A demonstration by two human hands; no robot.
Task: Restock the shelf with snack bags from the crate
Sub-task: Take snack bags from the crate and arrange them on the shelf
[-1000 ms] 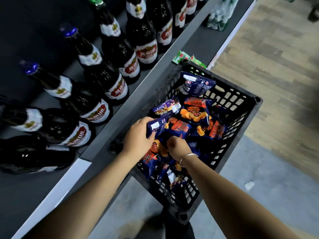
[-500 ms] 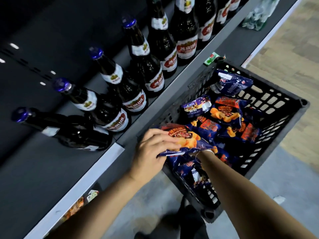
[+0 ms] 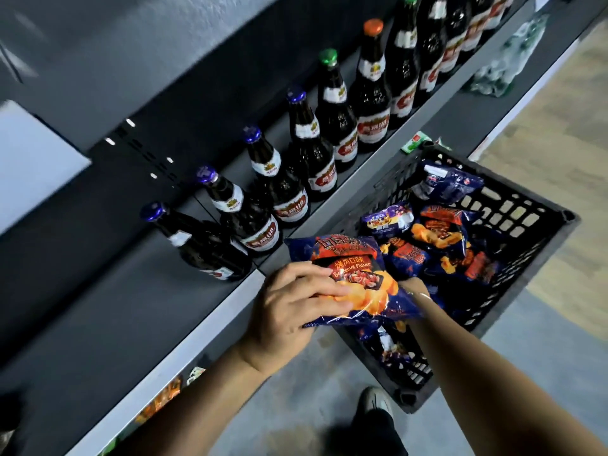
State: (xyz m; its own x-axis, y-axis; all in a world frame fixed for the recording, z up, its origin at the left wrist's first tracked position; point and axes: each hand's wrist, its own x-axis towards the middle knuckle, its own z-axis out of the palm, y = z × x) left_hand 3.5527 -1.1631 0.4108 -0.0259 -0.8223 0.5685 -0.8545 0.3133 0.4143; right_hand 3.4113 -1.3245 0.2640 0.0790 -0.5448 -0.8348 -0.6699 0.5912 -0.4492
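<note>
A blue and orange barbecue snack bag (image 3: 348, 278) is lifted above the near left corner of the black plastic crate (image 3: 513, 218). My left hand (image 3: 292, 304) grips its left side, fingers over the front. My right hand (image 3: 413, 286) is mostly hidden under the bag's right end; only the wrist with a thin bracelet shows, and it seems to hold the bag from below. Several more snack bags (image 3: 441, 235) lie in the crate. The dark shelf (image 3: 108, 311) runs along the left.
A row of dark beer bottles (image 3: 289, 192) stands along the shelf, one lying tilted at the near end (image 3: 197, 245). Bare shelf surface lies nearer to me than the bottles. A lower shelf holds packets (image 3: 164, 396). My shoe (image 3: 375, 403) is on the grey floor beside the crate.
Both hands were down among the bags in the crate; a snack bag has since been lifted out and raised to the left, toward the shelf edge. The view has swung up and left.
</note>
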